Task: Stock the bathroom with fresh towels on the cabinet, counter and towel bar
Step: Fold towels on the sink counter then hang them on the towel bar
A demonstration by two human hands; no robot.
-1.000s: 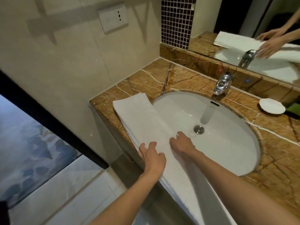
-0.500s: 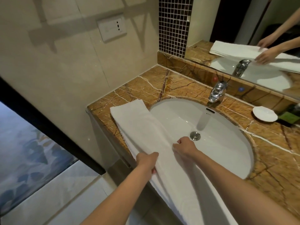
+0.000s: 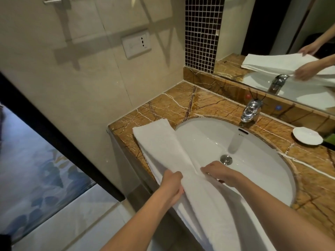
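A long folded white towel (image 3: 159, 142) lies along the front edge of the brown marble counter (image 3: 181, 105), partly over the rim of the white sink (image 3: 253, 160). My left hand (image 3: 172, 185) grips the towel's outer edge at the counter front, fingers curled round it. My right hand (image 3: 217, 173) pinches the towel's inner edge over the basin, close to the drain. The towel's near end runs out of view under my forearms. A metal towel bar (image 3: 59, 0) shows at the top left on the wall.
A chrome tap (image 3: 251, 110) stands behind the sink. A small white dish (image 3: 307, 135) sits on the counter at the right. The mirror (image 3: 290, 42) reflects my hands and the towel. A wall socket (image 3: 136, 43) is on the tiled wall. Floor lies to the left.
Both hands went from lying flat on the towel to curling round its edges. The view has tilted up, bringing the towel bar into sight.
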